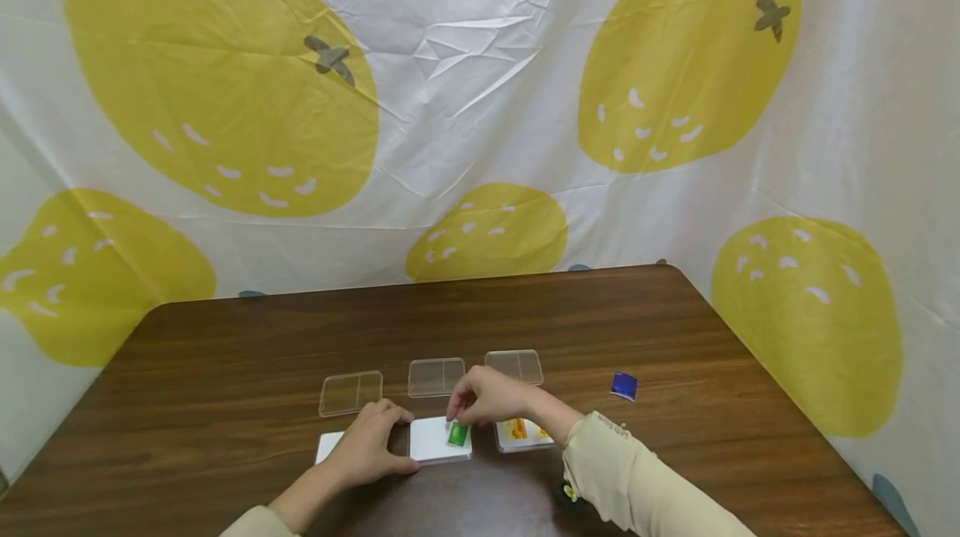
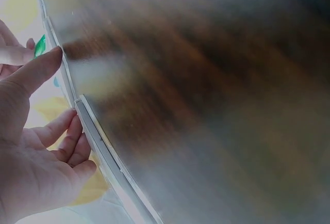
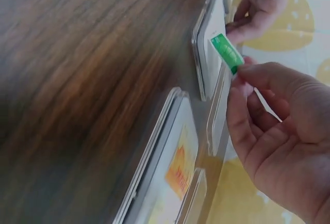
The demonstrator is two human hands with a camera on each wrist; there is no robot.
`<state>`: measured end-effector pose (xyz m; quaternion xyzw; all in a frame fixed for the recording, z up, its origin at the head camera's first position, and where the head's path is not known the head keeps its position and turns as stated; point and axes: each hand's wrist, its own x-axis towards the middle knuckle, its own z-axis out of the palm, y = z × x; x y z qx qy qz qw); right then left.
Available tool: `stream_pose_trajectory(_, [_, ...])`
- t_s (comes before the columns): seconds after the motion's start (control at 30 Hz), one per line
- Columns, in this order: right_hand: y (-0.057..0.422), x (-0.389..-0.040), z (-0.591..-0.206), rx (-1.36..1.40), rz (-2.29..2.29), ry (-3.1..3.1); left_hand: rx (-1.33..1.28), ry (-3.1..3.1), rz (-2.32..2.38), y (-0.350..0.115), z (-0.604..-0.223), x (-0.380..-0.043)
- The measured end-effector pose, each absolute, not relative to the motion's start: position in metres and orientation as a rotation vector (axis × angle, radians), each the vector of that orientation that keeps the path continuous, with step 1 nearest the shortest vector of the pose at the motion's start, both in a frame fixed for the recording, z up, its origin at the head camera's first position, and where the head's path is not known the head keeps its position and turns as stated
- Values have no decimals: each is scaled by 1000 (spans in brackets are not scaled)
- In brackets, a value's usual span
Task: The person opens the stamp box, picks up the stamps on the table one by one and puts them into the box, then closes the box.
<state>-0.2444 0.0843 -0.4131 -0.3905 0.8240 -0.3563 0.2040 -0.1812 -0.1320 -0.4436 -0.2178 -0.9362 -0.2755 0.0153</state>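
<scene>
My right hand point(image 1: 491, 395) pinches a small green sticker point(image 3: 227, 52) with a white border between thumb and fingertips. The sticker is over the right part of a clear plastic case point(image 1: 429, 442) with a white top surface; whether it is stuck down I cannot tell. Around the left side of that case, my left hand point(image 1: 367, 444) holds it, thumb at the near edge and a finger at the far corner. A second white-topped case point(image 1: 327, 445) lies partly hidden under the left hand. To the right is a case point(image 1: 525, 434) bearing orange-and-yellow stickers.
Behind the cases lie three clear plastic lids, the left lid point(image 1: 351, 393), the middle lid point(image 1: 435, 377) and the right lid point(image 1: 514, 366). A blue sticker-like piece point(image 1: 624, 386) lies at the right of the brown table point(image 1: 225, 370). A small dark item point(image 1: 568, 491) sits beside the right sleeve.
</scene>
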Motion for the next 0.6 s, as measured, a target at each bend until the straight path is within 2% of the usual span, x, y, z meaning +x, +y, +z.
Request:
stream_pose_trajectory(0.17, [77, -245, -414, -1205, -892, 2375, -684, -2918, -856, -132, -445, -181])
stream_pose_trajectory(0.6, [73, -246, -421, -1189, -871, 2434, -684, -2922, -863, -133, -444, -182])
